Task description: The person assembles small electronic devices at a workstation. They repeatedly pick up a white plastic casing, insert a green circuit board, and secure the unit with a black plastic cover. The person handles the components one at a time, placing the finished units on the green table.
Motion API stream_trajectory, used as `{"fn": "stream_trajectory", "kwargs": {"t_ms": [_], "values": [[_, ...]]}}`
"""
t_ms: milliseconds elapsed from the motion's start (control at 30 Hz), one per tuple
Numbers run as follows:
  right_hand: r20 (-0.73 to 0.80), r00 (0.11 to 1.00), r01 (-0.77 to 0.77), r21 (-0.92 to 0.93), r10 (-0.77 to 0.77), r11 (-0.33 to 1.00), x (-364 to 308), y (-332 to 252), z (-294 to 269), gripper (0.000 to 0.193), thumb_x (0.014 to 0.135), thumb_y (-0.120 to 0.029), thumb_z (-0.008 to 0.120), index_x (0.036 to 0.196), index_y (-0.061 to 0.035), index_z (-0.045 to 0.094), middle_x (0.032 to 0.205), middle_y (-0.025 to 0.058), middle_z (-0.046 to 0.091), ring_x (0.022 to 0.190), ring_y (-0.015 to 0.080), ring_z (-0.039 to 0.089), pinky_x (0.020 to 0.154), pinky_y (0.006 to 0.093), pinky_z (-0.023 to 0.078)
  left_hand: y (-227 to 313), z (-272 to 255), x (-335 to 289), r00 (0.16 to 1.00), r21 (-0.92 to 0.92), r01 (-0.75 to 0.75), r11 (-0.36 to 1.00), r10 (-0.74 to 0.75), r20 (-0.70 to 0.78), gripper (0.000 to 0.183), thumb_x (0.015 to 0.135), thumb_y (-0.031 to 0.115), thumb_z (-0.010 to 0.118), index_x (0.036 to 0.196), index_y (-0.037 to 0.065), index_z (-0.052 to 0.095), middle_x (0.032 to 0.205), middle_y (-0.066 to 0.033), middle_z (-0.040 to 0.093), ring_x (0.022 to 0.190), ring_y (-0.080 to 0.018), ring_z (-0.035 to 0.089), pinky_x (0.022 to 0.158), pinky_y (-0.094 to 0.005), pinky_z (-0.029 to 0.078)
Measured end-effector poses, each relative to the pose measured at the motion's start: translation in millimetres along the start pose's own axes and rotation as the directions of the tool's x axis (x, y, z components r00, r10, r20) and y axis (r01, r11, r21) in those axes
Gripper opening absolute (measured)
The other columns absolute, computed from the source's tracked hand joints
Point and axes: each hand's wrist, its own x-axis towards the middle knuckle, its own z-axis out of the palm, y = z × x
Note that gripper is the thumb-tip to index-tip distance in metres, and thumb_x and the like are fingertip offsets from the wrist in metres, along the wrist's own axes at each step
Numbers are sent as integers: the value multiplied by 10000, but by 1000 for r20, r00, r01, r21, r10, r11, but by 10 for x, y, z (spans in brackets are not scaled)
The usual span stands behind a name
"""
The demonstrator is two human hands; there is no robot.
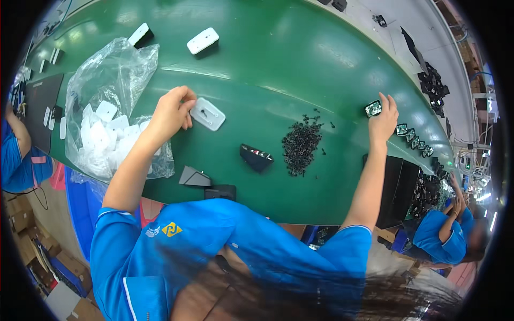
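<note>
My left hand (174,111) has its fingers curled at the left edge of a white plastic cover (215,119), whose hollow inside faces up with a small dark screw-like piece in it. Off to the right, my right hand (384,119) pinches a small square module (372,108) with a green circuit board. Between the hands lies a heap of small black screws (301,147), with several strays around it. Left of the heap sits a black wedge-shaped housing (256,158). A grey wedge-shaped piece (194,176) and a black part (221,191) lie close to my body.
A clear plastic bag (115,64) of white covers (99,134) stands on the left. Two white-topped units (203,40) (141,34) lie at the back. Several modules (415,140) line the green table's right edge, beside a black box (393,187). Co-workers (447,235) (21,160) sit at both sides.
</note>
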Motion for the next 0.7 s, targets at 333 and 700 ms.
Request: {"fn": "stream_trajectory", "kwargs": {"t_ms": [333, 700], "values": [[216, 975, -126, 323, 57, 938, 43, -307, -195, 502, 687, -255, 798, 1051, -10, 553, 937, 85, 554, 826, 232, 552, 724, 336, 456, 245, 57, -162, 880, 325, -377, 867, 444, -165, 116, 872, 19, 555, 982, 18, 591, 934, -92, 583, 748, -182, 623, 588, -281, 498], [139, 970, -45, 907, -197, 419, -728, -2394, -1427, 643, 620, -455, 801, 1054, -31, 589, 858, 46, 530, 691, 158, 484, 574, 265, 393, 502, 495, -668, 903, -734, 57, 676, 279, 327, 377, 971, 325, 479, 1187, 17, 499, 934, -48, 611, 740, -111, 608, 613, -246, 511]]}}
